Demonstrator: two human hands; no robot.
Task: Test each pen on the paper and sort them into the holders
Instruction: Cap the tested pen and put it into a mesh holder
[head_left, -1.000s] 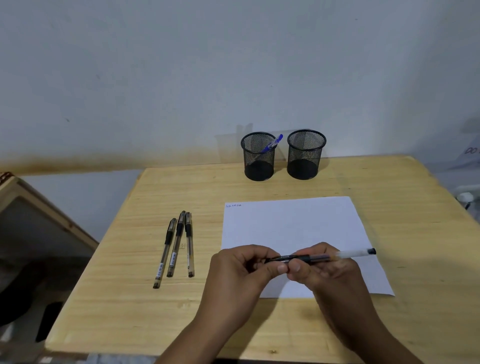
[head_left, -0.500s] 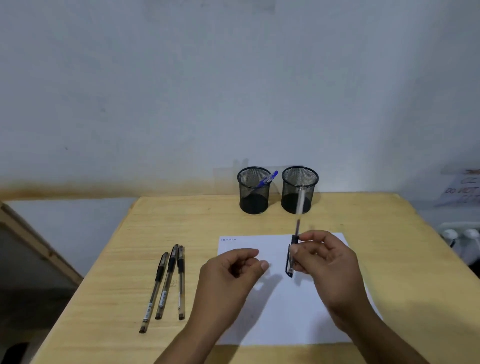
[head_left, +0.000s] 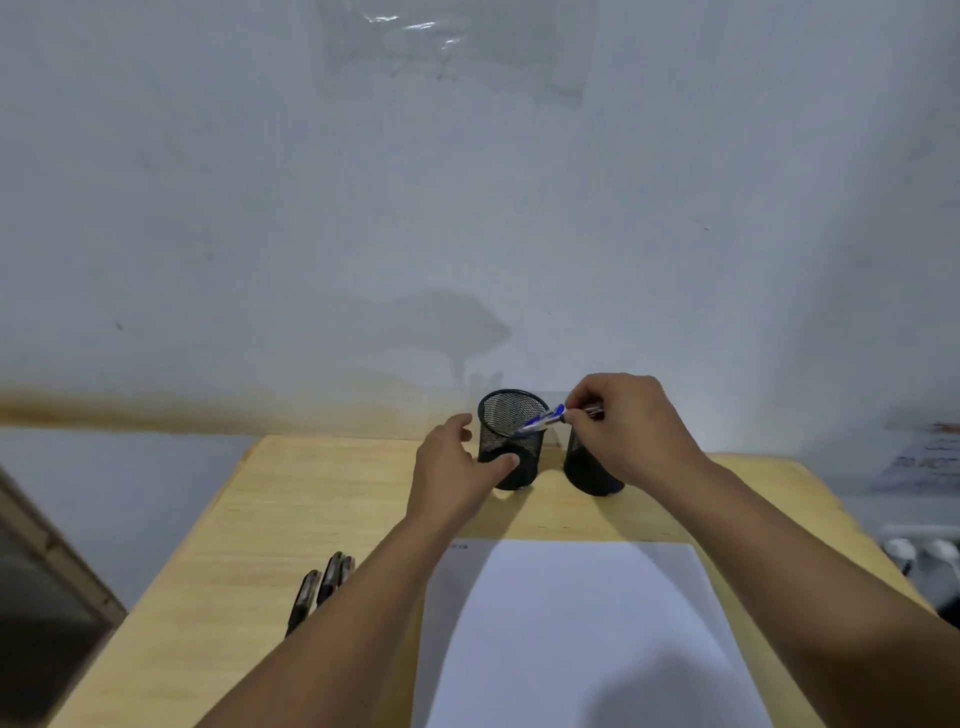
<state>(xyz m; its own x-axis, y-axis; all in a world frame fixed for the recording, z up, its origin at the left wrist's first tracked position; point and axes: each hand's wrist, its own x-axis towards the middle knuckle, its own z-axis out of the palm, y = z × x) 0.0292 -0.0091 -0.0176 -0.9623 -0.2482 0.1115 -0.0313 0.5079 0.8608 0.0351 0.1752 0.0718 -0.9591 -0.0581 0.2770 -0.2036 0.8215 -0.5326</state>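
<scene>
Two black mesh holders stand at the table's far edge. The left holder (head_left: 511, 441) has a blue pen (head_left: 543, 420) leaning in it. My left hand (head_left: 457, 467) is beside this holder, thumb touching its front, fingers relaxed. My right hand (head_left: 628, 428) hovers over the right holder (head_left: 592, 475) and hides most of it. It pinches a black pen (head_left: 594, 413), of which only a short piece shows between the fingers. Three black pens (head_left: 324, 584) lie on the left, partly behind my left forearm. The white paper (head_left: 571, 623) lies between my arms.
The wooden table (head_left: 311, 493) ends just behind the holders at a pale wall. A wooden frame (head_left: 47, 561) stands off the left side. White plugs (head_left: 919, 551) and a printed sheet (head_left: 930, 457) sit past the right edge.
Both hands have reached forward from above the paper to the holders. The right hand carried the black pen to the right holder; the left hand came to touch the left one. The camera tilted up.
</scene>
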